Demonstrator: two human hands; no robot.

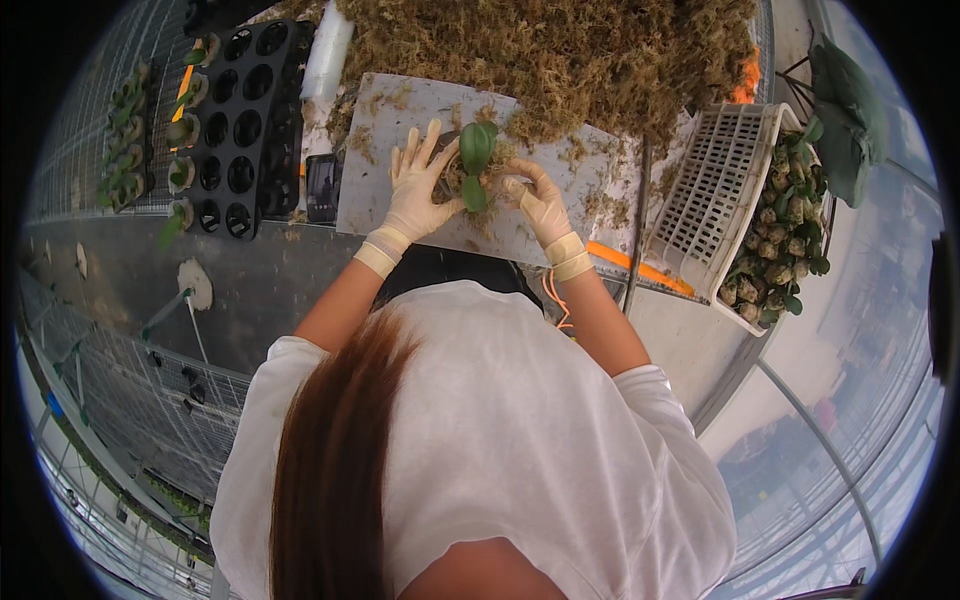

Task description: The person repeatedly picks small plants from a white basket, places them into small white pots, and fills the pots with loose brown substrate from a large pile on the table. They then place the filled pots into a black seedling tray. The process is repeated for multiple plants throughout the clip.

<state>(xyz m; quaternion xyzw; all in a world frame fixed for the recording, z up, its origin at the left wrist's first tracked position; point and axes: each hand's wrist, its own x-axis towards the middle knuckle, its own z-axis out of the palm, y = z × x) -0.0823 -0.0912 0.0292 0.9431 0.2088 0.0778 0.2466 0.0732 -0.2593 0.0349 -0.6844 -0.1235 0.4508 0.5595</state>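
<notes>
A young orchid-like plant [476, 148] with broad green leaves stands in a tuft of moss [496, 166] on a pale board [375, 187]. My left hand [417, 191], in a thin cream glove, lies on the plant's left side. Its outer fingers are spread, while thumb and index finger curve around the plant's base; leaves and moss hide how firmly they hold it. At the other side, my gloved right hand [541, 204] has bent fingers, with thumb and index finger pinching the edge of the moss. The plant's roots are hidden.
Loose brown moss [555, 52] is heaped beyond the board. Left are a black cell tray [244, 82], small potted plants [180, 133], a phone [322, 187] and a clear plastic roll [328, 52]. A tilted white crate [716, 161] holding several plants [780, 232] stands right, past a thin rod [639, 225].
</notes>
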